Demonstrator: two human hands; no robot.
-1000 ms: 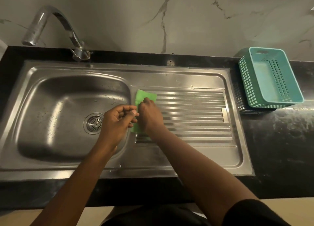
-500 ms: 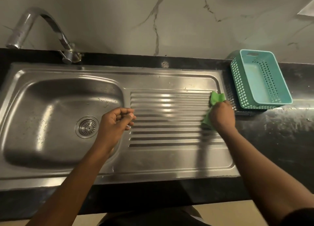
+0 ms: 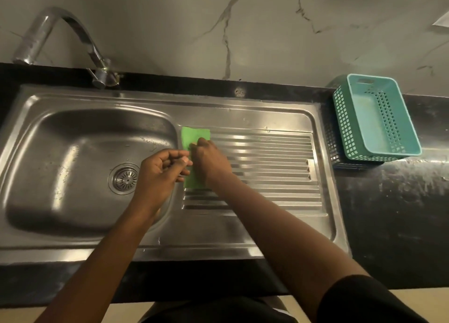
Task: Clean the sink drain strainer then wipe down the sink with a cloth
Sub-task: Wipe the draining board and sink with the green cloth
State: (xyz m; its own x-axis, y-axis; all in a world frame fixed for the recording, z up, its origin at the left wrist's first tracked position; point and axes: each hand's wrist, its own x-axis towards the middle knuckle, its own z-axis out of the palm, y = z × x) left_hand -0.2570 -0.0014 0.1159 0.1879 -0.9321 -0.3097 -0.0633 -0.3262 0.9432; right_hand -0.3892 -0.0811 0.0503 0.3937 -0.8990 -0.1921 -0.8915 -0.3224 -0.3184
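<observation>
Head view: you are at wipe-down step. Right hand [image 3: 209, 161] presses green cloth [image 3: 195, 138] flat onto ribbed drainboard [image 3: 267, 174], at its end beside basin [image 3: 73, 164]. Left hand [image 3: 161, 171] hovers over basin edge, fingers curled, holding nothing visible. Strainer [image 3: 125, 178] seated in drain. Next move, likely: sweep cloth along ribs under even pressure. Teal basket [image 3: 379, 118] on counter looks empty.

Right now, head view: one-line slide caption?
Right hand presses a green cloth onto the drainboard's left end; left hand hovers beside it.
</observation>
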